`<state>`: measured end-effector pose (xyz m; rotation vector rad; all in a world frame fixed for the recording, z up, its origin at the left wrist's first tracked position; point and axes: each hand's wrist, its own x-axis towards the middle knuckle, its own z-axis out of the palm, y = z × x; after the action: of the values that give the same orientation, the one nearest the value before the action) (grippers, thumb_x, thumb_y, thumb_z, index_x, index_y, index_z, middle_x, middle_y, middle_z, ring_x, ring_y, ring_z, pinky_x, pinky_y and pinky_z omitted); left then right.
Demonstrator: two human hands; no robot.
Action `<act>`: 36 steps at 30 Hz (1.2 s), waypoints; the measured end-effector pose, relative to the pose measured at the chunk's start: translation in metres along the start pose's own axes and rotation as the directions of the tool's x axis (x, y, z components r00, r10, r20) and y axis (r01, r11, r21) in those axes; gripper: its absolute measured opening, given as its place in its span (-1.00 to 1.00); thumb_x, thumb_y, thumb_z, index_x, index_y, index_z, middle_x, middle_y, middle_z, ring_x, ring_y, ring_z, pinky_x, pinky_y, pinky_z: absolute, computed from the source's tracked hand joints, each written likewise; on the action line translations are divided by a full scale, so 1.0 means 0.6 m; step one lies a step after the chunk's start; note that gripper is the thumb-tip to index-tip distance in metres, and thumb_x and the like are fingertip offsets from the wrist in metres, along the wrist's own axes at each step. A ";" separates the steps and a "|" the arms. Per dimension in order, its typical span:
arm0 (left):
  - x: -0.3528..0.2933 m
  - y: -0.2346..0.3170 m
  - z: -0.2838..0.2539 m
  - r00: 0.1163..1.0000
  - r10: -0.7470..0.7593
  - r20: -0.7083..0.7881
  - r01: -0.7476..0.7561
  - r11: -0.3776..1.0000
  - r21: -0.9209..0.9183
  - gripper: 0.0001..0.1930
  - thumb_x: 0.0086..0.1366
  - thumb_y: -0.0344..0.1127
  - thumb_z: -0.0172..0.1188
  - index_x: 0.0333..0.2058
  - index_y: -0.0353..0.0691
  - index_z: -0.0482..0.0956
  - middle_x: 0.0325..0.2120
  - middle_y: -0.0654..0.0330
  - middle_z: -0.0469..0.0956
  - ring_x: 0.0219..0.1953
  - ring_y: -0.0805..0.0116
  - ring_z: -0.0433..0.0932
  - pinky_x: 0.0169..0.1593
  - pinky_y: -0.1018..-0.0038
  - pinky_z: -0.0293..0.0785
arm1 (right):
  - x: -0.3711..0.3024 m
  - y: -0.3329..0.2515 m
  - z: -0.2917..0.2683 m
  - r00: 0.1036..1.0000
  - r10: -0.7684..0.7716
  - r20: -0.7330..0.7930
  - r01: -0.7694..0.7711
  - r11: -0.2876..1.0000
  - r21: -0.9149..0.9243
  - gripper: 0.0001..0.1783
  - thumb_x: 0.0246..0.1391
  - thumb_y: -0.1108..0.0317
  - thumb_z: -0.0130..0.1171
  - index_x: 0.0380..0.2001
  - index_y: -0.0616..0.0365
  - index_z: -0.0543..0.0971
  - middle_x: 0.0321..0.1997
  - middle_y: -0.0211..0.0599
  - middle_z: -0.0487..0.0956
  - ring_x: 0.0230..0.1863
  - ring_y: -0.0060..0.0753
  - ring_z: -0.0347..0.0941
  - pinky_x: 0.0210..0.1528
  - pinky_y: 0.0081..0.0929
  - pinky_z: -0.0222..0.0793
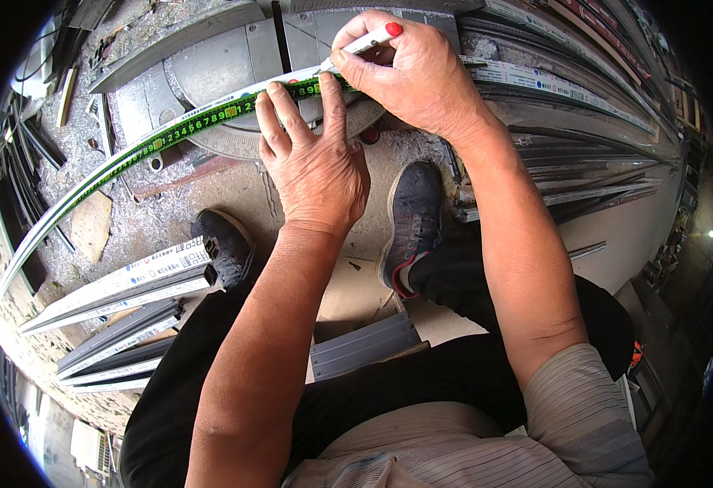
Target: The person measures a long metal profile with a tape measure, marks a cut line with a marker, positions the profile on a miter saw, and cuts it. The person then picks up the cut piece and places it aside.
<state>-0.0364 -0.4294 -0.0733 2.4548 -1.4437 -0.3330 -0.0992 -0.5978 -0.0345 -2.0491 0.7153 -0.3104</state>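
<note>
A long white profile (141, 146) lies across the bed of a mitre saw (230, 73), bending away to the left. Along its near edge runs a green-and-black tape measure (194, 124). My left hand (316, 179) presses the tape down with spread, stretched fingertips; its thumb is mostly hidden. Pinched in my right hand (429, 81) is a white marker pen (364, 42) with a red end, slanted so its tip meets the profile just right of my left index finger. My right hand partly covers the tape's right end.
Dark and white profiles (568, 85) are stacked at the right. More profiles (137, 281) lie at lower left, near my shoe (224, 248). A grey metal piece (364, 350) lies between my legs. Shavings cover the ground around the saw, whose metal fence (173, 49) stands behind the profile.
</note>
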 end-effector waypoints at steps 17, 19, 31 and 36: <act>-0.001 -0.002 -0.003 0.999 -0.005 0.033 0.006 1.000 -0.022 -0.05 0.24 -0.25 0.27 0.57 0.00 0.02 0.45 -0.49 -0.14 0.48 -0.62 -0.12 0.43 -0.33 0.05 | -0.013 -0.049 -0.020 0.981 0.093 -0.169 -0.082 0.994 0.070 -0.83 0.30 0.33 0.32 -0.19 0.21 0.65 -0.27 -0.31 0.72 -0.28 -0.50 0.63 -0.20 -0.44 0.55; -0.001 -0.001 -0.002 1.000 0.003 0.025 -0.002 1.000 -0.018 -0.08 0.26 -0.22 0.26 0.56 -0.02 0.06 0.46 -0.50 -0.14 0.49 -0.60 -0.12 0.41 -0.32 0.07 | -0.027 -0.043 -0.025 0.966 -0.006 -0.257 0.013 1.000 0.028 -0.85 0.26 0.39 0.38 -0.17 0.21 0.66 -0.33 -0.49 0.69 -0.30 -0.71 0.59 -0.24 -0.63 0.52; -0.003 -0.001 -0.004 1.000 -0.004 0.019 0.004 0.999 -0.037 -0.09 0.28 -0.20 0.26 0.56 -0.03 0.06 0.45 -0.50 -0.13 0.49 -0.60 -0.12 0.43 -0.31 0.07 | -0.133 -0.058 -0.015 0.905 0.360 -0.226 -0.290 0.912 0.292 -0.84 0.16 0.35 0.33 -0.30 0.24 0.65 -0.54 -0.33 0.71 -0.54 -0.68 0.56 -0.46 -0.57 0.44; -0.002 0.000 -0.004 1.000 -0.004 0.017 0.004 0.999 -0.035 -0.08 0.28 -0.17 0.27 0.56 -0.04 0.06 0.45 -0.50 -0.13 0.49 -0.61 -0.12 0.42 -0.31 0.09 | -0.137 -0.044 0.004 0.903 0.383 -0.196 -0.327 0.907 0.266 -0.81 0.16 0.31 0.35 -0.29 0.23 0.65 -0.48 -0.30 0.73 -0.45 -0.61 0.61 -0.37 -0.51 0.50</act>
<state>-0.0360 -0.4278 -0.0708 2.4329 -1.4272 -0.3776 -0.1545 -0.5361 -0.0090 -1.6377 1.1370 -0.4146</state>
